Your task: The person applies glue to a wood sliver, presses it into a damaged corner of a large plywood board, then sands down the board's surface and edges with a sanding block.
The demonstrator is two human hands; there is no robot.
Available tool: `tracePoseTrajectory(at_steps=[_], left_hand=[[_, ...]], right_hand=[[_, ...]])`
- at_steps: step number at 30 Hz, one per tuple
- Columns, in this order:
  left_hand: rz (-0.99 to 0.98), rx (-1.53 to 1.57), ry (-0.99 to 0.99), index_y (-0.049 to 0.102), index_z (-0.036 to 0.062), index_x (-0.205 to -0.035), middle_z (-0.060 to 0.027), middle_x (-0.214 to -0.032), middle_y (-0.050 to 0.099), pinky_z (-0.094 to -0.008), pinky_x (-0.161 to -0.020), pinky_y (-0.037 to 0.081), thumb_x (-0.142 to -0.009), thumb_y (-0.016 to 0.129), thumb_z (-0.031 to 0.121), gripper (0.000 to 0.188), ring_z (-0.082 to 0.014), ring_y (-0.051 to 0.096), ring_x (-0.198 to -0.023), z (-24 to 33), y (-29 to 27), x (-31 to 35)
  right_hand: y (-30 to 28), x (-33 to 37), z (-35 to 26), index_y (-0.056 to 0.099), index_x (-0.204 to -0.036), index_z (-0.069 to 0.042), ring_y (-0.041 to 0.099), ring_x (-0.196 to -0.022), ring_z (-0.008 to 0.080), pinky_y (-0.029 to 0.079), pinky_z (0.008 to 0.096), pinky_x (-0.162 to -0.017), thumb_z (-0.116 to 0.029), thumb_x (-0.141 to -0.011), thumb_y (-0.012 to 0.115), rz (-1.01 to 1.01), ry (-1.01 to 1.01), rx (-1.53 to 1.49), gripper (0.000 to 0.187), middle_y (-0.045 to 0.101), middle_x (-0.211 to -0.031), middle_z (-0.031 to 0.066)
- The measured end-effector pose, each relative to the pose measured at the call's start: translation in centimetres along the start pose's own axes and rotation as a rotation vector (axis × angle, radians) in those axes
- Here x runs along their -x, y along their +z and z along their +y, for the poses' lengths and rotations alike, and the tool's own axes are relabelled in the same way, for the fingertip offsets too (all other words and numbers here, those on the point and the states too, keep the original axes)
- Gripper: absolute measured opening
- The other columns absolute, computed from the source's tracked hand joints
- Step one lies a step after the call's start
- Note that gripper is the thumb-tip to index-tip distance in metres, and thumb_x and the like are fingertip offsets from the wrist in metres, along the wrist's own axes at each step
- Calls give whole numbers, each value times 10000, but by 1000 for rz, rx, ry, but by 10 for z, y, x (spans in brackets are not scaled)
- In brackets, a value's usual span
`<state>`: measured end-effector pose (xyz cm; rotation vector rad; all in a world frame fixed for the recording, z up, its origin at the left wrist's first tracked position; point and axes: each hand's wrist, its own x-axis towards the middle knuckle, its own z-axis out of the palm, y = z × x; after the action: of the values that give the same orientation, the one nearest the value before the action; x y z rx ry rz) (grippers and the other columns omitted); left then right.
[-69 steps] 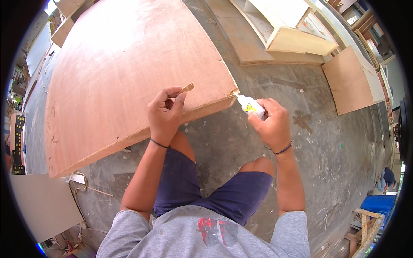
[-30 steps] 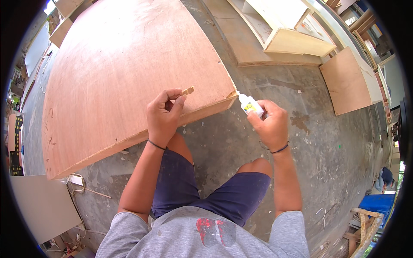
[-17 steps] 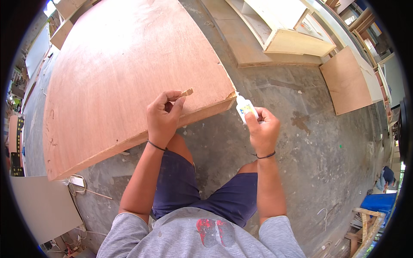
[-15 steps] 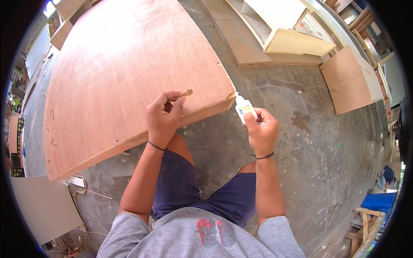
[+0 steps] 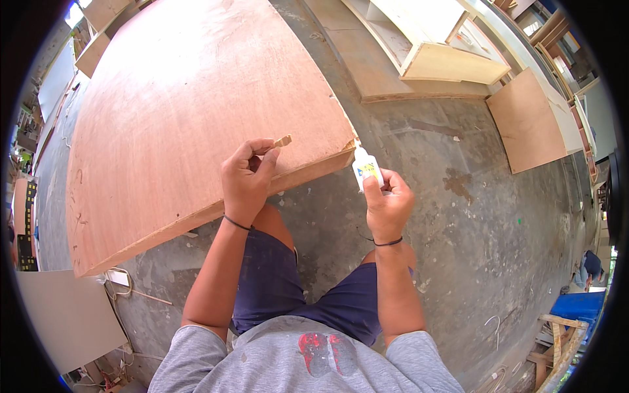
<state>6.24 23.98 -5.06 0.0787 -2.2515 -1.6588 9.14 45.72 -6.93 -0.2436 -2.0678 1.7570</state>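
from my remote seat, in the head view, i see the left hand (image 5: 246,177) pinching a small wood piece (image 5: 283,141) over the panel (image 5: 209,98), by thumb and fingertips, presumably to leave its far end bare. the right hand's (image 5: 389,204) fingers wrap a white squeeze bottle (image 5: 367,169), thumb across its front, likely for pressure control. its nozzle points at the panel's chipped corner (image 5: 351,146); whether they touch, i can't tell.

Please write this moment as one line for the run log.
left hand: holds small wood piece | right hand: holds white bottle | bottle tip: at chipped corner of wooden panel, contact unclear
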Motion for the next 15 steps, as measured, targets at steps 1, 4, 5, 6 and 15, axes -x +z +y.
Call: tracePoseTrajectory(at_steps=[1, 4, 5, 6, 15], left_hand=[[0, -2, 0, 643, -20, -967, 12, -815, 625, -176, -636, 425, -856, 648, 47, 130, -27, 523, -714, 0, 0, 0], [-5, -17, 1, 643, -22, -968, 14, -809, 622, -177, -632, 423, -857, 648, 50, 132, -27, 522, -711, 1, -1, 0], [-5, -17, 1, 643, -22, -968, 14, -809, 622, -177, -632, 423, -857, 648, 50, 132, -27, 522, -711, 0, 0, 0], [-1, -8, 3, 643, -22, -967, 15, -806, 620, -177, -631, 422, -857, 648, 50, 132, -27, 521, -711, -1, 0, 0], [-2, 7, 3, 639, -26, -971, 14, -813, 619, -174, -630, 420, -858, 647, 48, 136, -27, 522, -715, -4, -1, 0]], right_hand=[[0, 0, 1, 653, -876, 45, 552, -599, 56, 460, 226, -559, -199, -776, 704, 1, -6, -14, 269, 642, -672, 33], [0, 0, 1, 652, -882, 45, 549, -589, 56, 458, 228, -549, -186, -773, 699, -3, -22, -1, 259, 640, -664, 31], [0, 0, 0, 652, -882, 45, 549, -589, 56, 458, 228, -549, -186, -773, 699, -3, -22, 0, 259, 640, -664, 31], [1, 1, -2, 650, -881, 46, 548, -584, 57, 459, 228, -545, -182, -773, 695, 1, -27, 18, 256, 638, -660, 30], [4, 6, -7, 645, -861, 50, 552, -573, 60, 462, 232, -535, -166, -760, 690, -12, -47, 58, 242, 636, -645, 36]])
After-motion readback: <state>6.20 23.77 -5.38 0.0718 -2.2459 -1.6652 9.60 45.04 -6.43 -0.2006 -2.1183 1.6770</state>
